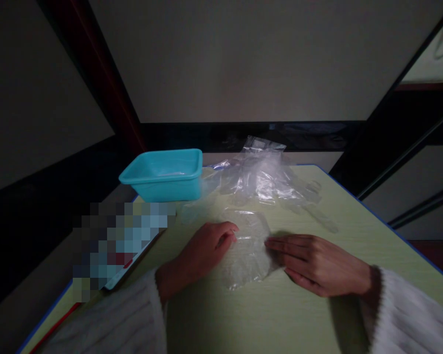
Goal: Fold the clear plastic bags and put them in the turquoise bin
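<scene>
While the left hand (205, 246) pinches the clear bag (248, 258) just below frame centre and the right hand (312, 263), grip hidden from me, meets its right edge, gentle, even tension should limit creasing

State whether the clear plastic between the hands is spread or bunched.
Spread: the clear plastic lies mostly flat on the table, lightly creased, between left hand and right hand.
</scene>
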Tool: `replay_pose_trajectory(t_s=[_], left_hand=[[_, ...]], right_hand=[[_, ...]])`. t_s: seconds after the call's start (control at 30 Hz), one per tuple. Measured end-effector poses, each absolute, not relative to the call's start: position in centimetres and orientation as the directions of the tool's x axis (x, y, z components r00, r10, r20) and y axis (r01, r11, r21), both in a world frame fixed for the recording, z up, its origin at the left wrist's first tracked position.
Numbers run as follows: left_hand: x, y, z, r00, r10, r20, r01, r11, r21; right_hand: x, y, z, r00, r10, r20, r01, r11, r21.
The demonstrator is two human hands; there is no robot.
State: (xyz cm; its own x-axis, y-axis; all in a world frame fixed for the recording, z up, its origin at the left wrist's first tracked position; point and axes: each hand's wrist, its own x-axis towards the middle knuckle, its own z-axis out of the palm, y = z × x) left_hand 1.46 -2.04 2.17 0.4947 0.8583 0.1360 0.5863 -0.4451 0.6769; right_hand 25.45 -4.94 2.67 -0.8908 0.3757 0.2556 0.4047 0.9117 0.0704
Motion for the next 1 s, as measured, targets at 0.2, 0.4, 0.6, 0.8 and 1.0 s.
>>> replay_pose_trajectory(t_s=[0.2,0.4,0.6,0.8,1.0], left_hand=[[1.33,-1.90,2.17,0.512,0.849,0.132,0.583,-0.455,0.673],[1.58,-1.83,2.49,0.506,0.858,0.093,0.605,-0.430,0.670],[1.65,-1.77,2.41,0.489,0.868,0.081,0.617,-0.410,0.672],[1.50,-1.48,1.96,0.491,0.867,0.089,0.575,-0.399,0.714],[0.90,-1.19,1.64,0.545,0.834,0.086,0.480,-0.394,0.784]], right_hand=[[25.34,-4.99,2.45,-0.881,0.365,0.301,0.408,0.909,0.089],[25.60,-4.73,2.28,-0.877,0.385,0.288,0.409,0.912,0.026],[25.82,-4.68,1.99,-0.869,0.399,0.291,0.408,0.913,-0.033],[25.67,-4.62,2.16,-0.875,0.390,0.286,0.404,0.915,-0.010],[25.62,-4.59,2.17,-0.875,0.390,0.286,0.417,0.908,0.036]])
